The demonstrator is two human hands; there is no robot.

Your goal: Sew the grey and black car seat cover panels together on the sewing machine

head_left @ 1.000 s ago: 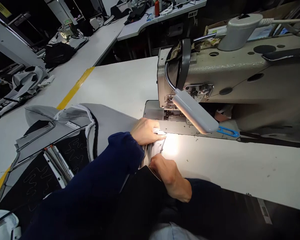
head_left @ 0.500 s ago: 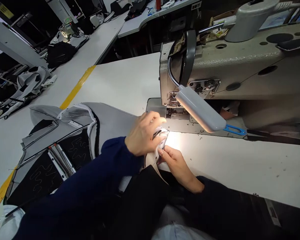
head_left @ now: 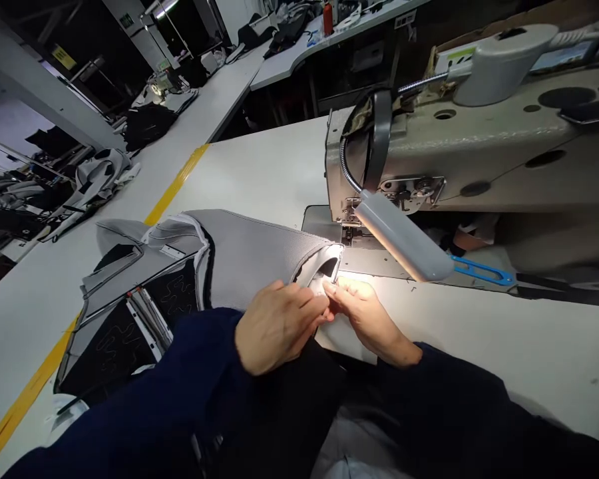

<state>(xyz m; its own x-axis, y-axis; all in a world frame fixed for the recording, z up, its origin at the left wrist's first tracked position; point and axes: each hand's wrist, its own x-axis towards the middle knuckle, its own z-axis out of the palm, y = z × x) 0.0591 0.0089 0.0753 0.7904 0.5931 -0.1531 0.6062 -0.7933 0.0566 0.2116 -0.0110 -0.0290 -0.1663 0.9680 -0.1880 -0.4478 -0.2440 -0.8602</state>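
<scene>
A grey fabric cover with black and white edging lies across the table, its right end folded open under the lamp's light. At that end my left hand is closed, its fingertips pinching the cover's edge. Touching it from the right, my right hand pinches the same edge between thumb and fingers. The exact part under my fingertips is partly hidden. Just beyond both hands is the needle area of a sewing machine, and the cover's end is in front of it, beside the metal plate.
A grey lamp head hangs low over the machine bed, right of my hands. Past it lies a blue slotted tool. Yellow tape crosses the white table. More grey covers and a black cloth pile sit farther left.
My left hand has come down from above the cover's end to its edge, next to my right hand. The cover's end now stands more open. The view has shifted slightly.
</scene>
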